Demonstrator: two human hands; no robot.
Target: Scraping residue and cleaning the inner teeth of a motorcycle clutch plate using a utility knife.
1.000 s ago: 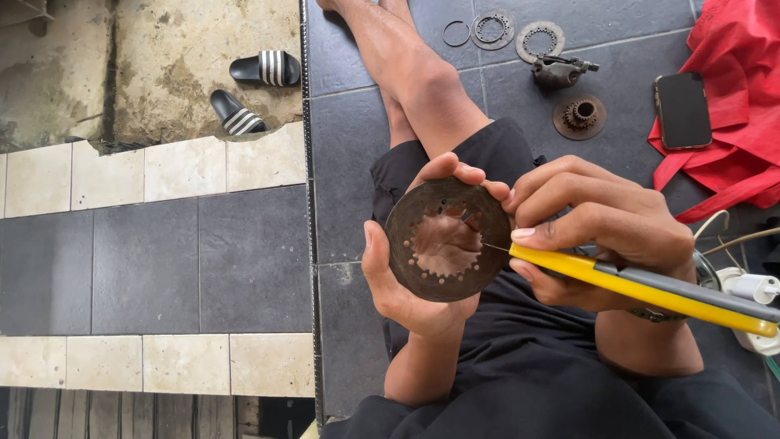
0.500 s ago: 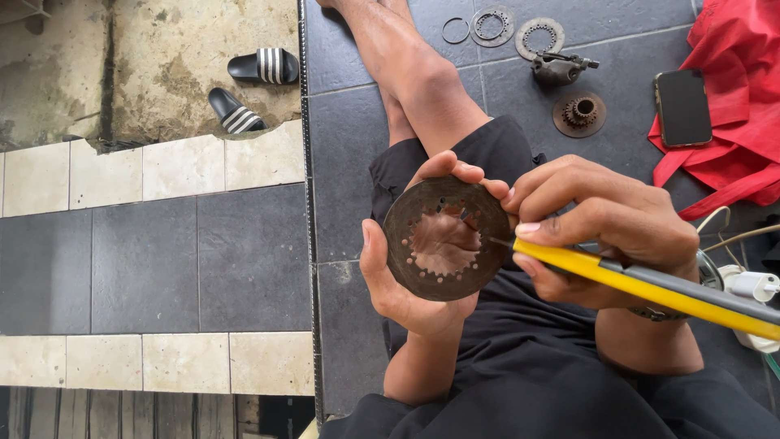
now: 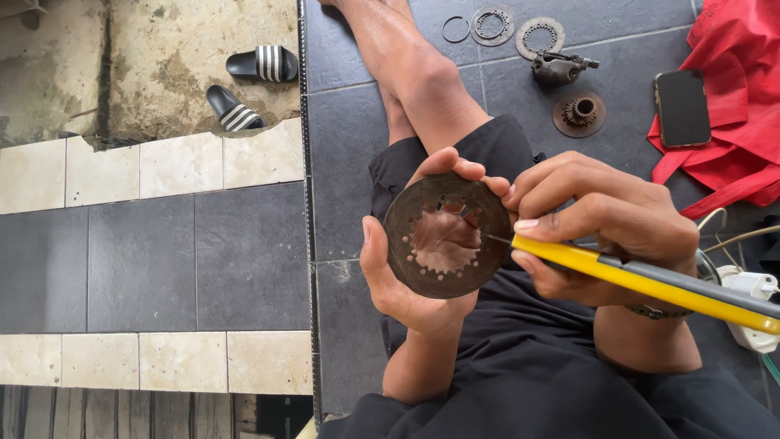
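Sandals (image 3: 248,85) on rough concrete at far left; pale and dark floor tiles (image 3: 162,252) beside. Left hand (image 3: 410,280), grip wrapped around rim of rusty toothed disc (image 3: 447,236), held upright over lap. Right hand (image 3: 597,228), grip pinching yellow-handled tool (image 3: 650,280), tip touching disc's inner edge. Risk: tip may slip off teeth toward palm behind opening, since disc rests on fingers alone. Floor ahead: rings (image 3: 491,24), small metal parts (image 3: 569,89), phone (image 3: 682,106) on red cloth (image 3: 743,89).
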